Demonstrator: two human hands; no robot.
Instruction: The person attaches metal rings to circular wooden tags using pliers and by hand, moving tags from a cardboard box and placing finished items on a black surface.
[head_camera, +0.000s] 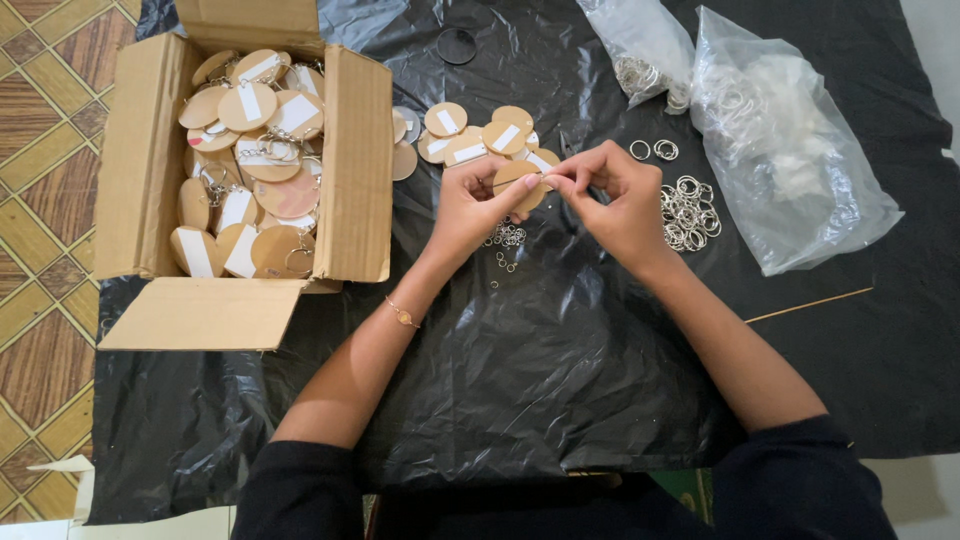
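Note:
My left hand (470, 207) grips a round tan wooden disc (518, 177) over a black plastic sheet (560, 360). My right hand (615, 200) pinches at the disc's edge with thumb and forefinger, fingertips touching the left hand's. What the right fingers pinch is too small to tell. Just behind the hands lies a small pile of loose discs with white stickers (470, 135). A short metal chain and tiny rings (505, 240) lie under the left hand.
An open cardboard box (355, 180) at the left holds several discs with key rings. A heap of silver split rings (688, 210) lies right of my hands, with two clear plastic bags (790, 150) of rings behind. A thin wooden stick (810, 304) lies at right.

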